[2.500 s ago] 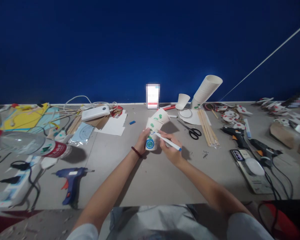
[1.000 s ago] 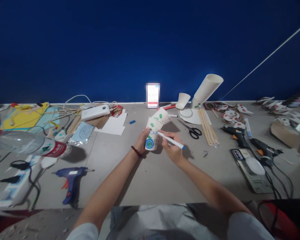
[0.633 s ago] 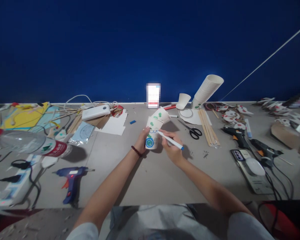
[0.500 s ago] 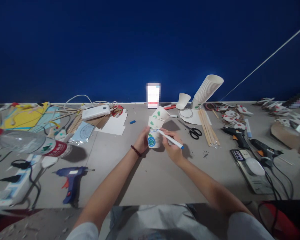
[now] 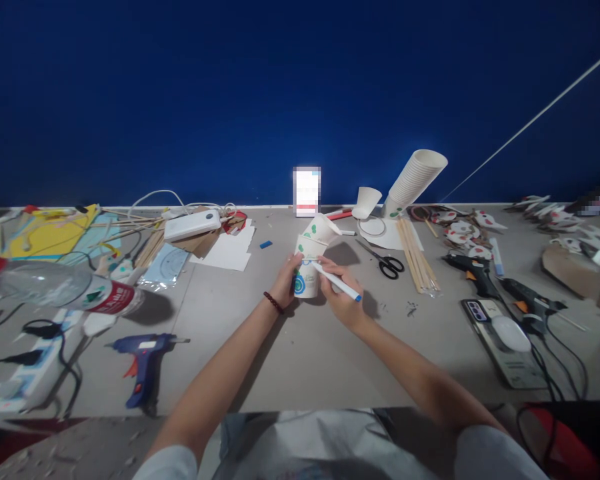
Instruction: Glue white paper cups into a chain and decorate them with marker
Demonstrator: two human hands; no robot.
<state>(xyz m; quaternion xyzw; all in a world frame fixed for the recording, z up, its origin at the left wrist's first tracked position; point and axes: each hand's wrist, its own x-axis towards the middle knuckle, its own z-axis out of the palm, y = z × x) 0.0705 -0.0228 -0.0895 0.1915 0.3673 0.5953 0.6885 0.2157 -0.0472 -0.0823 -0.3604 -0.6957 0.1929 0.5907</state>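
Near the middle of the table, joined paper cups (image 5: 309,267) with green prints stand in a bent column, the top one tilted right. Blue rings and a blue wavy line are drawn on the lowest cup. My left hand (image 5: 284,283) grips the cups from the left side. A white marker (image 5: 341,283) with a blue end is held in my right hand (image 5: 344,298), its tip at the right front of the cups, by the blue line. The fingers of my left hand are partly hidden behind the cups.
Scissors (image 5: 390,267), wooden sticks (image 5: 416,257) and a leaning cup stack (image 5: 415,181) are to the right. Further right lie glue guns (image 5: 473,272) and a phone (image 5: 505,347). On the left are a bottle (image 5: 65,287), a blue glue gun (image 5: 145,360) and a power strip (image 5: 40,363).
The cups have turned slightly, so the blue rings now sit nearer their left edge. My right hand and the marker have shifted a little left and down.
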